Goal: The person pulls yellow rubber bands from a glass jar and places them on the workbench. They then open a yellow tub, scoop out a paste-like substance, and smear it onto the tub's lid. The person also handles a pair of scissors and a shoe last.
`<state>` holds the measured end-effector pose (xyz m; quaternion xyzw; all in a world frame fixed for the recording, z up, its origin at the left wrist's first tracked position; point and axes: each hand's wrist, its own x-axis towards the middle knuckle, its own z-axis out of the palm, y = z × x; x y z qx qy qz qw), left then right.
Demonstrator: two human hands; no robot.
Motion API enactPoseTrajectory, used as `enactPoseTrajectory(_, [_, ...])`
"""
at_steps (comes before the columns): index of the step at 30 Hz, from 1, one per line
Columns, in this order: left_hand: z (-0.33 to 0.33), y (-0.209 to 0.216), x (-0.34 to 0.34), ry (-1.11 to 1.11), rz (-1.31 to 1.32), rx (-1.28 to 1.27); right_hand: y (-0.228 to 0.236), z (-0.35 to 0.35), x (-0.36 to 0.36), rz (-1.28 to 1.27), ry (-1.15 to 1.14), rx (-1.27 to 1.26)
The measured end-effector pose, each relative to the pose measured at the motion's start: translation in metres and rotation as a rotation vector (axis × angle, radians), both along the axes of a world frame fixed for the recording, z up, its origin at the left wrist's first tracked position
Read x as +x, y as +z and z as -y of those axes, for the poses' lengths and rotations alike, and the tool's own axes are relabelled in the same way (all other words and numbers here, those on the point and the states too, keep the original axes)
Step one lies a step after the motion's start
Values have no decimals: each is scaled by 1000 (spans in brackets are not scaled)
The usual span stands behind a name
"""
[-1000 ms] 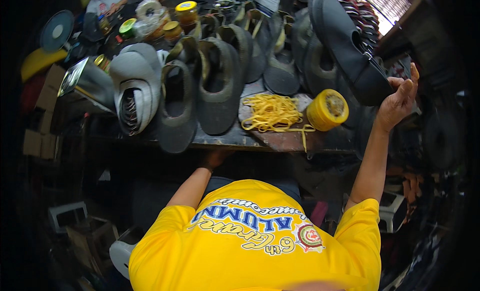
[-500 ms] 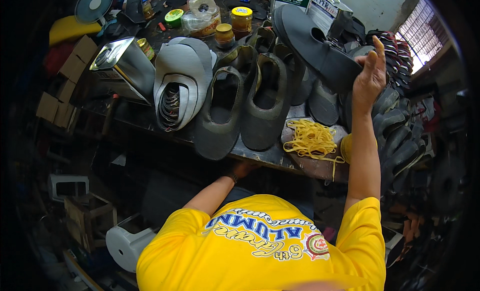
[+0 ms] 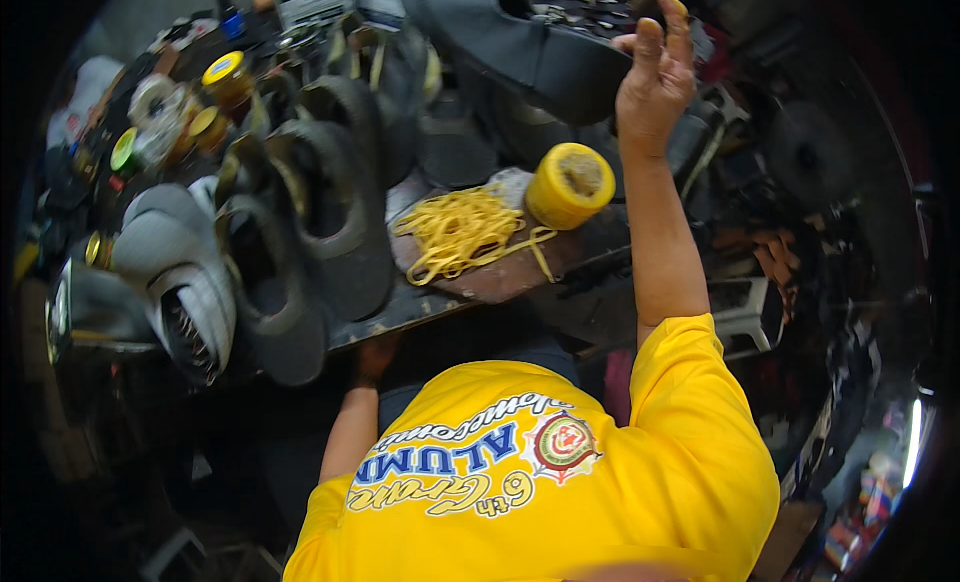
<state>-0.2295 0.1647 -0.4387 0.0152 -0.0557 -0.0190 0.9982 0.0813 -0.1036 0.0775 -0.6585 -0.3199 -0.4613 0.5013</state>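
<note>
My right hand [image 3: 657, 92] is raised at the upper right and grips one end of a black shoe [image 3: 540, 57], its fingertips pointing up past the shoe. Below it, a tangled heap of thin yellow strips [image 3: 460, 232] lies on a brown slab [image 3: 495, 272]. A yellow-lidded jar [image 3: 570, 187] stands beside the strips, nearest my right forearm. My left hand [image 3: 375, 360] is low by the table's front edge, in deep shadow, so its fingers cannot be made out. Several dark shoes [image 3: 350, 252] stand in a cluster left of the strips.
Grey sole-shaped sheets [image 3: 180, 262] are stacked at the table's left, beside a metal can [image 3: 95, 307]. Jars [image 3: 228, 82] and a clear-wrapped roll [image 3: 155, 102] stand farther back. A white plastic stool [image 3: 745, 317] is on the right, beyond my arm.
The view has swung to the right, so the table's things sit farther left and tilted. My right hand still holds the black shoe up. The yellow jar now shows fully.
</note>
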Motion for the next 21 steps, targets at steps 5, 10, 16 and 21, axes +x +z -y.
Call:
enactPoseTrajectory(5, [-6,-10,-4,83,-168,516,24,117,18,-14,-185,107])
enactPoseTrajectory(10, [-6,-16,-8,108,-553,570,22,209,54,36,-491,62])
enactPoseTrajectory(16, [3,-5,0,144,-244,977,1,260,98,-55,-637,0])
enactPoseTrajectory(21, [2,17,1,182,-153,2012,-9,258,127,-13,-647,-118])
